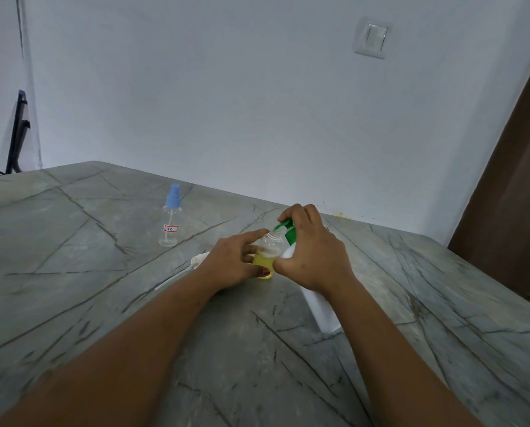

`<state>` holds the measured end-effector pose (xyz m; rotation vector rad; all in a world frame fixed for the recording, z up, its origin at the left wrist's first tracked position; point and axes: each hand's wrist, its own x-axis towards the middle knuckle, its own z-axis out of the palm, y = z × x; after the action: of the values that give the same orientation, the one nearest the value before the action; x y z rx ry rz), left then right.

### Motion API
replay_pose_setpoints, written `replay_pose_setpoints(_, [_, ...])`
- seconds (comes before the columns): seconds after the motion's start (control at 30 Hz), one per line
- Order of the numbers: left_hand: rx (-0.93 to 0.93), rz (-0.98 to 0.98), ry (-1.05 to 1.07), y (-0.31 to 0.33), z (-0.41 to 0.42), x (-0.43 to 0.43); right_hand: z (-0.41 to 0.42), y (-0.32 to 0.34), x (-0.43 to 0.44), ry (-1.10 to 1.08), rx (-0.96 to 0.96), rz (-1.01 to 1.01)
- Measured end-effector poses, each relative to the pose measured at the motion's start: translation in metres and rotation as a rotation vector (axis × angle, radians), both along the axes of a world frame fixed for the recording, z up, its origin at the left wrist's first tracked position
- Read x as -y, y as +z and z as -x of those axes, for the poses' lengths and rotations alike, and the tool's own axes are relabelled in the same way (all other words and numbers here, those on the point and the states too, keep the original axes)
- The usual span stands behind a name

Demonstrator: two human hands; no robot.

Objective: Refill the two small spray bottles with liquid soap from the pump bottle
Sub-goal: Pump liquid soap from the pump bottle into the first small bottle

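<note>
On table (pixel 103 303), left hand (pixel 226 266) grips uncapped spray bottle (pixel 265 254); right hand (pixel 316 257) clasps pump bottle (pixel 321 306) head, nozzle at mouth.

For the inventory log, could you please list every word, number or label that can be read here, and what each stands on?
"17C": handwritten on a red-bordered sticker on the blue-capped spray bottle.
A red sticker on the open spray bottle held by the left hand: mostly hidden, unreadable.
On the pump bottle: no text shows.
</note>
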<state>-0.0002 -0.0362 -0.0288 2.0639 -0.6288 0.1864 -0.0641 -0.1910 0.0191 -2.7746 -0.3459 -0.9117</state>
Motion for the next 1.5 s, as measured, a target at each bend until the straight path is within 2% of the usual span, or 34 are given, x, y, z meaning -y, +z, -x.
replay_pose_setpoints(0.6, [-0.043,0.051,-0.010,0.0012,0.0023,-0.0014,0.0023,-0.0013,-0.0024,0.023,-0.003,-0.003])
replay_pose_setpoints(0.83, [0.011,0.023,-0.025,0.0012,0.0038,-0.0021,0.0015,-0.0003,-0.0018,0.018,0.007,-0.028])
replay_pose_setpoints(1.0, [-0.048,0.075,-0.027,0.0010,0.0030,-0.0020,0.0021,-0.0014,-0.0013,0.040,-0.006,-0.031])
replay_pose_setpoints(1.5, [-0.038,0.049,-0.015,-0.0011,0.0008,0.0004,0.0030,0.0002,0.0004,0.042,0.002,-0.056])
